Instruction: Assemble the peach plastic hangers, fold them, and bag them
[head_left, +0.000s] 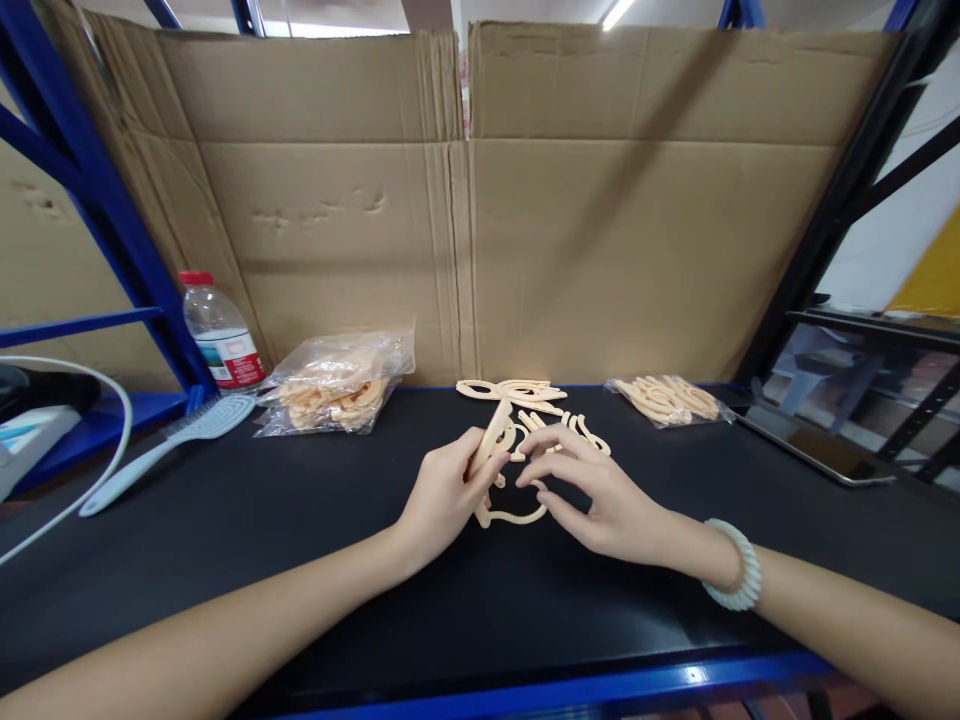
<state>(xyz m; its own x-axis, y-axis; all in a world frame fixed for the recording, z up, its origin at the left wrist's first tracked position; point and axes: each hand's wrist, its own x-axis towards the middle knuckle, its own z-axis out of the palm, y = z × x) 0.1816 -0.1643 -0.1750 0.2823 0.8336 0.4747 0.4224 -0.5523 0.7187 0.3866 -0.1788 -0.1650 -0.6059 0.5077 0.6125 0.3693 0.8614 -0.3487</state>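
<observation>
My left hand (442,495) is closed around a pale beige strip-like piece (491,438), which tilts up out of the grip. To its right hovers my right hand (600,500), fingers apart and slightly curled, with nothing visible between them. A thin curved beige piece (517,519) shows below and between both hands; whether it joins the held piece or lies on the table I cannot tell. Just beyond the fingers are several loose curved pieces (594,432), partly hidden by my hands. Farther back lies a leaf-shaped beige piece (517,390).
The black table (360,620) ends at a cardboard wall (660,230). A plastic bag of beige pieces (337,385) lies back left, near a bottle (223,335) and a pale blue hairbrush (176,440). Another bag (667,400) and a flat dark tablet-like object (814,440) are at right.
</observation>
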